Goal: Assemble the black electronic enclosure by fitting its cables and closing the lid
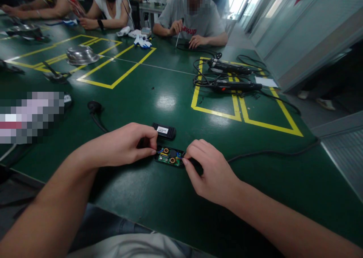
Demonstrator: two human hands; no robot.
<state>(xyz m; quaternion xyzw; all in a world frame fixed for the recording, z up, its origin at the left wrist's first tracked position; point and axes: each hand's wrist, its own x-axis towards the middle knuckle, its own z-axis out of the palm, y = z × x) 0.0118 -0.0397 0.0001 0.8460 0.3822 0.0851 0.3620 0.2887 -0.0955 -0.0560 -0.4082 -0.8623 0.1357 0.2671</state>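
A small black case [169, 156] lies open on the green table, showing a circuit board with two copper-coloured coils and thin wires. My left hand [133, 144] is closed at the left end of the case, thumb and fingers pinched near its edge. At the right end, my right hand [211, 169] is pinched near the wires there. What either set of fingertips grips is too small to make out. Just behind the case rests a black ribbed cover [165, 131] with a white label, close to my left fingers.
Two black electric screwdrivers [235, 85] with tangled cables lie at the back right within yellow tape. A plug [94, 107] on a cable is left of centre. Metal bowl [82, 55] and white gloves [142, 42] lie farther back. A person [195, 27] sits opposite.
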